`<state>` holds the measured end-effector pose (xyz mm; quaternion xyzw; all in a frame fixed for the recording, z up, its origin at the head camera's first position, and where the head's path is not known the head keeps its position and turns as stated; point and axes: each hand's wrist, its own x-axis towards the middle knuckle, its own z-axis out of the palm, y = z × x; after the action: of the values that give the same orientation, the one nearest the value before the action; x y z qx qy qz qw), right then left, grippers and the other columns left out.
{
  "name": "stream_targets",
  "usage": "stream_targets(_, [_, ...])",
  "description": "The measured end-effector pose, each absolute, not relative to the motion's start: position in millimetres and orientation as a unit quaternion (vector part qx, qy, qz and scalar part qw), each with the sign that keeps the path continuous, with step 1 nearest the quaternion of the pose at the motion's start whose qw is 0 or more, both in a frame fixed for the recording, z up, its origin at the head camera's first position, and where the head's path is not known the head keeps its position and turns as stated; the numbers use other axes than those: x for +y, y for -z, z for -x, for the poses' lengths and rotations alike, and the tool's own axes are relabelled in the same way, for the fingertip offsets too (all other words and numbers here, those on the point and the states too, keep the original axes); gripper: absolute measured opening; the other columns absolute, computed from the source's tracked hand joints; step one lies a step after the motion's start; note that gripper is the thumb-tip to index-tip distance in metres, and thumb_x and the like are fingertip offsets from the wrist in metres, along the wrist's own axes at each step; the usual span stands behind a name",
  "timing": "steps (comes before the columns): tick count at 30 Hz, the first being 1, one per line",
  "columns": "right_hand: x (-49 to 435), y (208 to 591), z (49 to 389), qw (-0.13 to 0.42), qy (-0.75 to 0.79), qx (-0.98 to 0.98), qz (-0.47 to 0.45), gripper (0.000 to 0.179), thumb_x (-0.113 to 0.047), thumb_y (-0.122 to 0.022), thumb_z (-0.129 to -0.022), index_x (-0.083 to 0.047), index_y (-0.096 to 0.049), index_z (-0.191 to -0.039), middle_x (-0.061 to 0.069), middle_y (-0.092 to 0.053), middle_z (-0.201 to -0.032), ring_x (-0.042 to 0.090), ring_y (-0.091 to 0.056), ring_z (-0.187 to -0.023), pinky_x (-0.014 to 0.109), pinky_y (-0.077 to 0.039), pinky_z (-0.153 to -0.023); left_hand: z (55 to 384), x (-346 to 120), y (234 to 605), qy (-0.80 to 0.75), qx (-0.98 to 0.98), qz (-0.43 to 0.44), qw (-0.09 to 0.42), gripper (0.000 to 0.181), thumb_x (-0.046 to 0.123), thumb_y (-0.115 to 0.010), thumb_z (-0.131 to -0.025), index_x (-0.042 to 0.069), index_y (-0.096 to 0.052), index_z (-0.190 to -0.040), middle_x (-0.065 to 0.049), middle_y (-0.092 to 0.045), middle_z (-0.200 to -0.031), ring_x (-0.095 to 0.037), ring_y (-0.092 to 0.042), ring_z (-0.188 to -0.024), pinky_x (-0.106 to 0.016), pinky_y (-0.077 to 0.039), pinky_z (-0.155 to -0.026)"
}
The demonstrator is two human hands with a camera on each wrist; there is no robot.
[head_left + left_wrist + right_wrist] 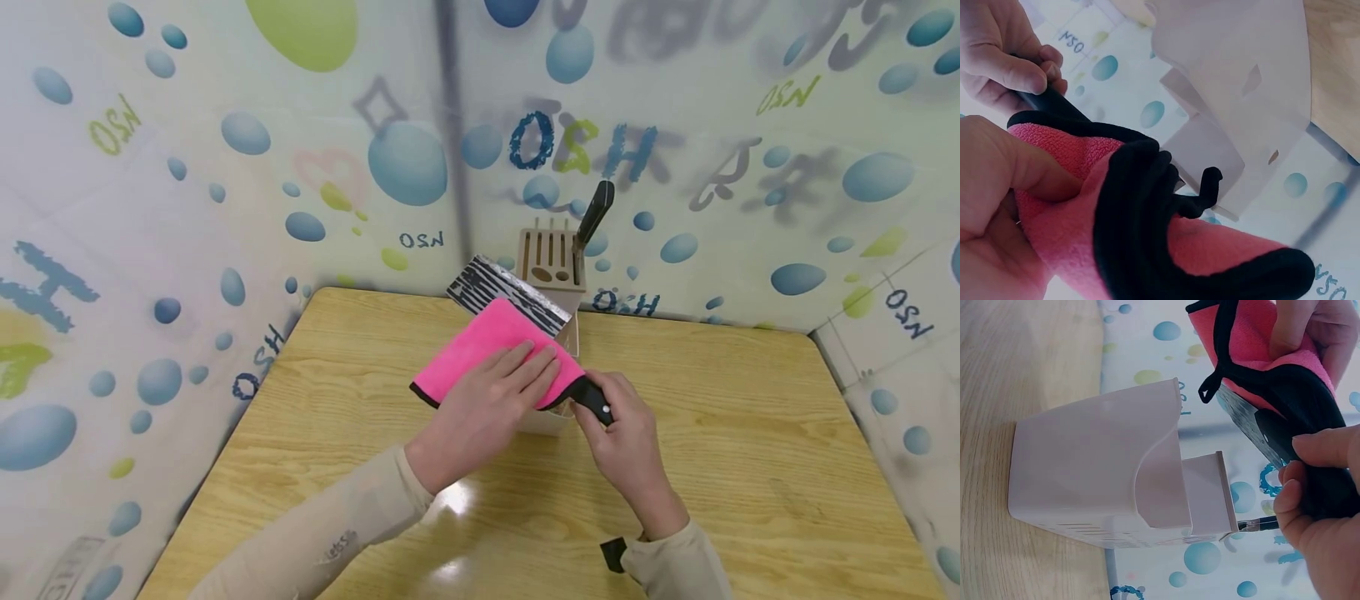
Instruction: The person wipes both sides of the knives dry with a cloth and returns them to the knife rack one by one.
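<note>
A kitchen cleaver (510, 292) with a broad, streaky-looking blade is held up above the table, tilted. My right hand (626, 437) grips its black handle (1329, 481). Over the blade lies a pink cloth (465, 342) with black edging, folded around it so that part of the metal is hidden. My left hand (487, 400) pinches the cloth, fingers on the upper side and thumb (1041, 169) pressing in from below. A small black hanging loop (1210, 386) dangles from the cloth's edge.
Behind the cleaver stands a pale knife holder (551, 258) with slots on top; its lower front (1097, 456) is a box with a curved opening. A black-handled utensil (596, 212) stands in a right-hand slot. The wooden table (735, 417) meets patterned walls (420, 83).
</note>
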<state>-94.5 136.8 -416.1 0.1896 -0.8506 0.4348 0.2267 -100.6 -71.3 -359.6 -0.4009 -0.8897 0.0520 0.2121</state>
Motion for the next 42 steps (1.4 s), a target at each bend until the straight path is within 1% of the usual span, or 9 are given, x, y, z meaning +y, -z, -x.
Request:
stream_targets(6, [137.1, 413.1, 93.7, 0.223, -0.440, -0.850, -0.185, 0.040, 0.009, -0.080, -0.083, 0.004, -0.068, -0.121, 0.013, -0.069, -0.106, 0.022, -0.069, -0.092, 0.038, -0.062, -0.074, 104.7, -75.3, 357.9, -0.049, -0.893, 0.390, 0.219, 0.045, 0.006, -0.063, -0.100, 0.005, -0.059, -0.145, -0.011, -0.059, -0.148, -0.029, -0.056, -0.137, -0.039, -0.041, -0.119])
stream_targets(9, [137.5, 411.3, 93.0, 0.220, -0.446, -0.848, -0.182, 0.039, 0.009, -0.080, -0.084, 0.003, -0.069, -0.121, 0.013, -0.070, -0.106, 0.021, -0.069, -0.092, 0.028, -0.061, -0.077, 106.7, -77.2, 357.0, -0.044, -0.896, 0.383, 0.220, 0.045, 0.004, -0.063, -0.100, 0.004, -0.060, -0.145, -0.012, -0.059, -0.148, -0.030, -0.056, -0.137, -0.039, -0.042, -0.118])
stream_targets(13, [138.6, 409.9, 92.7, 0.218, -0.459, -0.842, -0.180, 0.038, 0.009, -0.079, -0.084, 0.004, -0.069, -0.120, 0.013, -0.070, -0.106, 0.021, -0.067, -0.091, 0.011, -0.052, -0.079, 109.6, -80.1, 356.1, -0.045, -0.899, 0.375, 0.220, 0.045, 0.003, -0.065, -0.099, 0.004, -0.060, -0.145, -0.013, -0.058, -0.149, -0.030, -0.056, -0.138, -0.039, -0.044, -0.117])
stream_targets(15, [139.6, 410.1, 92.8, 0.215, -0.463, -0.841, -0.178, 0.037, 0.008, -0.079, -0.084, 0.004, -0.069, -0.120, 0.014, -0.070, -0.106, 0.020, -0.066, -0.090, 0.006, -0.049, -0.079, 110.8, -81.7, 355.2, -0.048, -0.900, 0.371, 0.222, 0.046, 0.003, -0.066, -0.098, 0.003, -0.060, -0.144, -0.013, -0.058, -0.149, -0.031, -0.056, -0.138, -0.040, -0.044, -0.117])
stream_targets(17, [140.6, 410.8, 93.2, 0.215, -0.465, -0.840, -0.178, 0.038, 0.009, -0.080, -0.083, 0.004, -0.069, -0.119, 0.014, -0.070, -0.106, 0.019, -0.065, -0.090, 0.004, -0.047, -0.079, 112.1, -83.4, 354.2, -0.047, -0.901, 0.368, 0.224, 0.047, 0.002, -0.068, -0.097, 0.002, -0.060, -0.143, -0.014, -0.059, -0.148, -0.031, -0.056, -0.138, -0.040, -0.045, -0.116])
stream_targets(23, [143.9, 411.8, 93.4, 0.213, -0.470, -0.838, -0.177, 0.038, 0.010, -0.080, -0.083, 0.005, -0.069, -0.119, 0.013, -0.070, -0.105, 0.016, -0.063, -0.090, 0.004, -0.047, -0.078, 121.5, -90.6, 353.5, -0.034, -0.904, 0.358, 0.231, 0.047, -0.002, -0.069, -0.094, 0.002, -0.062, -0.141, -0.014, -0.060, -0.146, -0.033, -0.058, -0.135, -0.042, -0.047, -0.114])
stream_targets(29, [145.6, 410.5, 92.9, 0.220, -0.473, -0.834, -0.181, 0.038, 0.010, -0.081, -0.082, 0.005, -0.070, -0.117, 0.013, -0.070, -0.104, 0.014, -0.063, -0.088, 0.006, -0.048, -0.075, 134.1, -100.4, 352.9, -0.030, -0.913, 0.338, 0.228, 0.048, -0.003, -0.067, -0.094, 0.001, -0.062, -0.141, -0.014, -0.061, -0.146, -0.032, -0.057, -0.136, -0.042, -0.045, -0.116])
stream_targets(38, [146.9, 407.1, 92.0, 0.227, -0.466, -0.834, -0.188, 0.040, 0.012, -0.080, -0.081, 0.005, -0.069, -0.118, 0.014, -0.069, -0.104, 0.016, -0.063, -0.091, 0.005, -0.047, -0.079, 149.3, -116.0, 351.1, -0.019, -0.923, 0.309, 0.229, 0.046, -0.007, -0.063, -0.094, 0.001, -0.064, -0.140, -0.014, -0.063, -0.143, -0.032, -0.060, -0.132, -0.043, -0.048, -0.114])
stream_targets(42, [148.0, 406.9, 92.0, 0.226, -0.465, -0.835, -0.190, 0.039, 0.012, -0.080, -0.081, 0.005, -0.069, -0.118, 0.014, -0.069, -0.104, 0.015, -0.063, -0.090, 0.005, -0.047, -0.079, 154.4, -121.2, 350.7, -0.006, -0.926, 0.298, 0.231, 0.044, -0.008, -0.062, -0.095, 0.001, -0.065, -0.138, -0.014, -0.064, -0.142, -0.033, -0.062, -0.130, -0.044, -0.049, -0.113])
